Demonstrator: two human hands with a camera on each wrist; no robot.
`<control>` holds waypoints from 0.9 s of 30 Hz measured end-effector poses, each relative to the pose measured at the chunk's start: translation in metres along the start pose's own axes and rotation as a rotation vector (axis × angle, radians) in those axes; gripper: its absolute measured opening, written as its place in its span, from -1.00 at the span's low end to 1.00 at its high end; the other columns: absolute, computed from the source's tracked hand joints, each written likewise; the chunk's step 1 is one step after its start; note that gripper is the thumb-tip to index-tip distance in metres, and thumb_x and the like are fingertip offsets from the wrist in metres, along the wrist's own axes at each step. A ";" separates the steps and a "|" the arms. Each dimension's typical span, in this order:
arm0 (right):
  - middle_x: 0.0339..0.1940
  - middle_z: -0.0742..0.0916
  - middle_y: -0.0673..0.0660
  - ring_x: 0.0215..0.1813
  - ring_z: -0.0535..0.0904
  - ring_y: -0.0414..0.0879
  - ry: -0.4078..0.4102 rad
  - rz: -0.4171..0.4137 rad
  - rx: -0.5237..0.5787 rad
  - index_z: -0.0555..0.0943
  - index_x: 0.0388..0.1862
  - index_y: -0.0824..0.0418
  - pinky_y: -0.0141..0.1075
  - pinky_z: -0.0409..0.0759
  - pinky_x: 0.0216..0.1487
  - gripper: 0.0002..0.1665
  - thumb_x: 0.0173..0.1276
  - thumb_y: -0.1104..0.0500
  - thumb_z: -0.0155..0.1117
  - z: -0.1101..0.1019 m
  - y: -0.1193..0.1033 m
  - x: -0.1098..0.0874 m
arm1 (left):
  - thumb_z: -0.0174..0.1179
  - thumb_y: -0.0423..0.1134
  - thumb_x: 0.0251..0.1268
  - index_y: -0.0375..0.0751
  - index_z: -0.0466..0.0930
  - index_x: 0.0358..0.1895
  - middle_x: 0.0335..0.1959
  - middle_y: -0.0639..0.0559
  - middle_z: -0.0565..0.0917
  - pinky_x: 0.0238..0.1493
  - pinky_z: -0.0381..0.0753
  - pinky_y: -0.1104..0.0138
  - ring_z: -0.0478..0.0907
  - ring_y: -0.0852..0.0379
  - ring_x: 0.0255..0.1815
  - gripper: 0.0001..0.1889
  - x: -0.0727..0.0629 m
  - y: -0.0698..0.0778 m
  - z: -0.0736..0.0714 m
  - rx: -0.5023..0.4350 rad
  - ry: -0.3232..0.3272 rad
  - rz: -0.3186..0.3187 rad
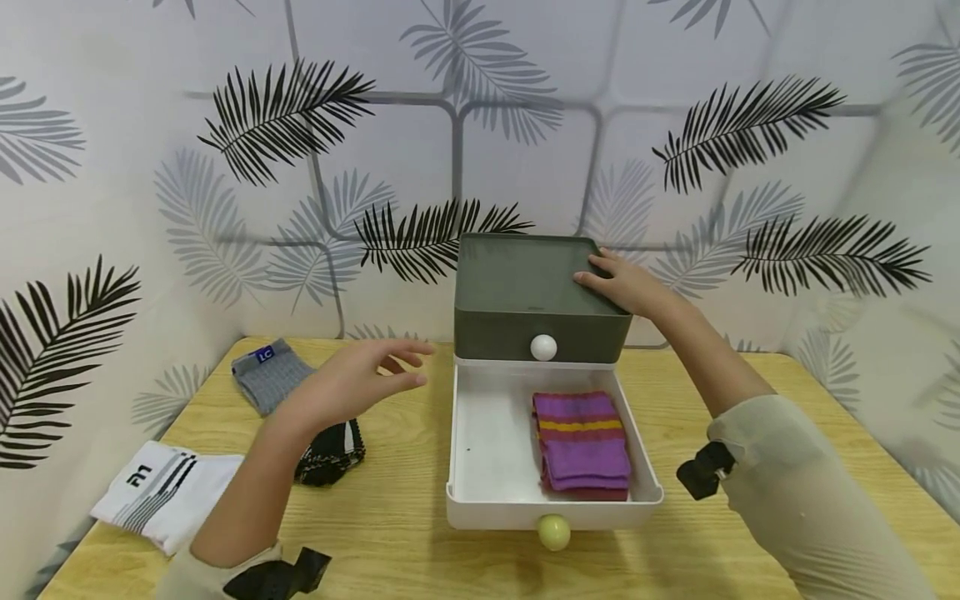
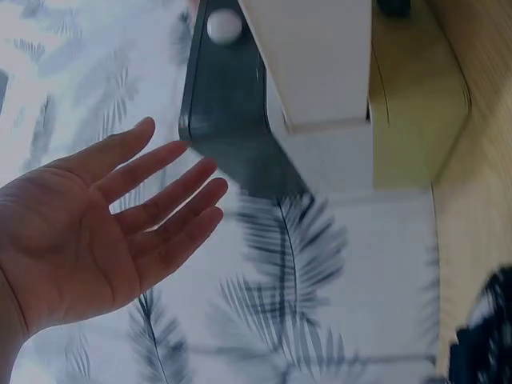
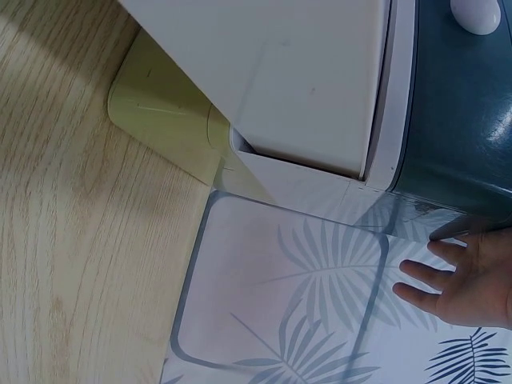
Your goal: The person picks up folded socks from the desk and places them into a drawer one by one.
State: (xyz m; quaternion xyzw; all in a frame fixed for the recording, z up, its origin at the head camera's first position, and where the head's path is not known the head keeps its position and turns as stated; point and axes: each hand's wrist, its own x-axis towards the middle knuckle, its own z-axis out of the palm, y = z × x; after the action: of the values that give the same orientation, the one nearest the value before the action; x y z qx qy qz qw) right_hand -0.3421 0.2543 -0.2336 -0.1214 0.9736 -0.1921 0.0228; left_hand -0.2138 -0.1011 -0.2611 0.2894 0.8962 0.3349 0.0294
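A small drawer unit has a dark green upper tier [image 1: 536,275] with a white knob [image 1: 543,347]. Below it a white drawer [image 1: 491,450] is pulled out, with a yellow-green knob [image 1: 554,532] on its front. Inside, at the right, lies a folded pair of purple striped socks [image 1: 588,454]. My right hand [image 1: 630,287] rests at the top right edge of the green tier, its fingers loosely extended. Left of the unit my left hand [image 1: 360,379] hovers above the table with nothing in it, palm and spread fingers showing in the left wrist view.
On the wooden table [image 1: 390,533] at the left lie a folded grey sock [image 1: 272,379] with a blue label, a black folded sock [image 1: 330,454] partly behind my left forearm, and a white striped sock [image 1: 168,492]. A leaf-patterned curtain [image 1: 525,150] hangs behind the table.
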 end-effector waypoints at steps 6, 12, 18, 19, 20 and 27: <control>0.45 -0.08 0.33 0.40 -0.20 0.29 -0.006 0.010 0.006 -0.05 0.45 0.33 0.14 -0.14 0.30 -0.14 0.43 -0.23 -0.21 -0.001 0.000 -0.001 | 0.09 -0.13 0.33 -0.32 0.36 0.23 0.15 -0.23 0.42 -0.01 0.45 0.05 0.39 -0.18 0.11 -0.52 -0.021 -0.059 -0.015 -0.051 -0.071 -0.064; 0.44 -0.07 0.34 0.40 -0.20 0.29 -0.008 0.005 0.008 -0.05 0.44 0.34 0.14 -0.14 0.30 -0.13 0.43 -0.24 -0.21 0.000 0.000 -0.001 | 0.09 -0.15 0.33 -0.36 0.43 0.15 0.13 -0.31 0.43 -0.03 0.44 0.00 0.34 -0.29 0.13 -0.57 -0.036 -0.108 -0.012 -0.030 -0.074 -0.156; 0.44 -0.08 0.34 0.40 -0.21 0.30 -0.009 0.010 0.015 -0.05 0.44 0.34 0.14 -0.14 0.30 -0.13 0.43 -0.23 -0.21 0.000 0.000 -0.001 | 0.12 -0.37 0.26 -0.40 0.45 0.11 0.13 -0.38 0.39 -0.07 0.44 -0.02 0.28 -0.35 0.13 -0.64 -0.039 -0.137 -0.001 -0.051 -0.095 -0.196; 0.44 -0.08 0.34 0.40 -0.21 0.30 -0.010 0.010 0.013 -0.06 0.44 0.34 0.14 -0.14 0.30 -0.13 0.43 -0.23 -0.20 0.000 0.000 -0.001 | 0.13 -0.41 0.23 -0.39 0.46 0.08 0.13 -0.39 0.38 -0.12 0.45 0.01 0.31 -0.33 0.10 -0.66 -0.039 -0.140 0.001 -0.046 -0.096 -0.206; 0.44 -0.08 0.34 0.40 -0.21 0.29 -0.011 0.010 0.011 -0.06 0.44 0.34 0.14 -0.15 0.30 -0.13 0.43 -0.23 -0.20 0.000 0.000 -0.001 | 0.13 -0.44 0.21 -0.38 0.48 0.06 0.14 -0.40 0.36 -0.18 0.46 0.06 0.35 -0.31 0.02 -0.68 -0.040 -0.143 0.002 -0.049 -0.096 -0.224; 0.44 -0.08 0.34 0.40 -0.21 0.29 -0.015 0.013 0.004 -0.06 0.45 0.34 0.13 -0.14 0.31 -0.14 0.44 -0.22 -0.21 0.000 -0.001 -0.002 | 0.15 -0.48 0.15 -0.31 0.56 -0.15 0.11 -0.44 0.33 -0.38 0.28 0.21 0.30 -0.08 -0.26 -0.82 -0.039 -0.155 0.007 -0.076 -0.121 -0.297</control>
State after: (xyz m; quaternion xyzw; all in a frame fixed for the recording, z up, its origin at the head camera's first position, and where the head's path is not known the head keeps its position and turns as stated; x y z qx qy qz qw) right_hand -0.3402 0.2540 -0.2329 -0.1164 0.9738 -0.1930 0.0317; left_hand -0.2572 -0.2118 -0.3679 0.1722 0.9125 0.3422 0.1435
